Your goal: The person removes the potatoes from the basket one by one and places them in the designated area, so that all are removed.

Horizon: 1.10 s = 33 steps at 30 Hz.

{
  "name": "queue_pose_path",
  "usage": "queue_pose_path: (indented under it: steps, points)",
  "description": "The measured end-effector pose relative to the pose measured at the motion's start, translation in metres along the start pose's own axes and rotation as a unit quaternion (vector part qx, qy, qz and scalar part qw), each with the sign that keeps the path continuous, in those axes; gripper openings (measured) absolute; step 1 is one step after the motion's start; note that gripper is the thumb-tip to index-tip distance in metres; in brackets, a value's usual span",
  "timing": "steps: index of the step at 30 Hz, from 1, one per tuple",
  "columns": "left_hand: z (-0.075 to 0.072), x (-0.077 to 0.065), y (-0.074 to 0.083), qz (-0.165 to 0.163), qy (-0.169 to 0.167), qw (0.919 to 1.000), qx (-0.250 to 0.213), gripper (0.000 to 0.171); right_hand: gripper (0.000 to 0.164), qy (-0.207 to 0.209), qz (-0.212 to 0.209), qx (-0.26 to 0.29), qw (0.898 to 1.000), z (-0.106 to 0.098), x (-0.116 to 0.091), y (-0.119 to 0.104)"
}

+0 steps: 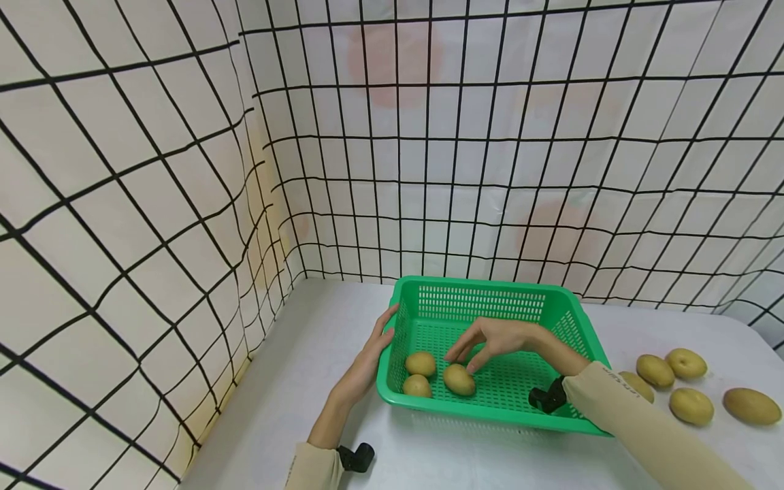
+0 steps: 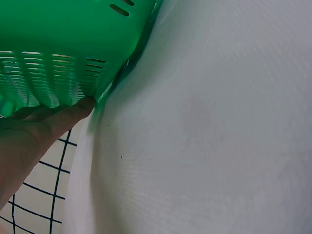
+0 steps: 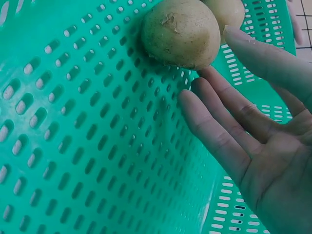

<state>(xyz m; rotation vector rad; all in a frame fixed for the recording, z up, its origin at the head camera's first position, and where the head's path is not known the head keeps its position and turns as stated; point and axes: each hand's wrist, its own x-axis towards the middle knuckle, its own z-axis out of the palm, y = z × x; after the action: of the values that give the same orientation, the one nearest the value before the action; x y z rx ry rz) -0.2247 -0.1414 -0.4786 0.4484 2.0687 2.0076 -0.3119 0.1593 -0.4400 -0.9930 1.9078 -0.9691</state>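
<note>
A green plastic basket (image 1: 478, 410) with slotted walls stands on the white table. Three potatoes lie in its left part: one potato (image 1: 420, 364) behind another potato (image 1: 417, 386), and a third potato (image 1: 459, 380) a little to their right. My right hand (image 1: 499, 338) reaches into the basket over the third potato. In the right wrist view its fingers (image 3: 214, 126) are spread and extended beside a potato (image 3: 181, 34), gripping nothing. My left hand (image 1: 366, 361) rests against the outside of the basket's left wall, its fingers (image 2: 73, 114) fairly straight along the slotted side.
Several loose potatoes, among them a long one (image 1: 752, 406), lie on the table (image 1: 306, 381) to the right of the basket. A black wire grid (image 1: 456, 139) over pale sheeting rises behind the table and along its left side.
</note>
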Motion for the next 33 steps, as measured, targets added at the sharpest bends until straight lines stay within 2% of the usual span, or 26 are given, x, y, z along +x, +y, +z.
queue_pose_path:
  steps: [6,17,23,33]
  points:
    - [0.0001,-0.0001,-0.0005,0.001,-0.001,1.0000,-0.001,0.052,0.043,-0.003,-0.014,-0.001,1.000,0.0007,0.0015,0.0041]
    - [0.0005,-0.0003,0.0004,-0.006,0.005,1.0000,0.003,0.052,0.042,-0.005,-0.005,-0.004,1.000,0.0036,0.0017,0.0048]
    - [-0.0005,-0.0003,0.0009,-0.006,0.003,1.0000,0.002,0.052,0.040,-0.008,-0.018,-0.014,1.000,0.0039,0.0023,0.0052]
    - [0.0001,0.0002,0.0004,-0.005,0.001,1.0000,0.002,0.052,0.040,-0.022,-0.032,0.007,0.999,0.0067,0.0038,0.0093]
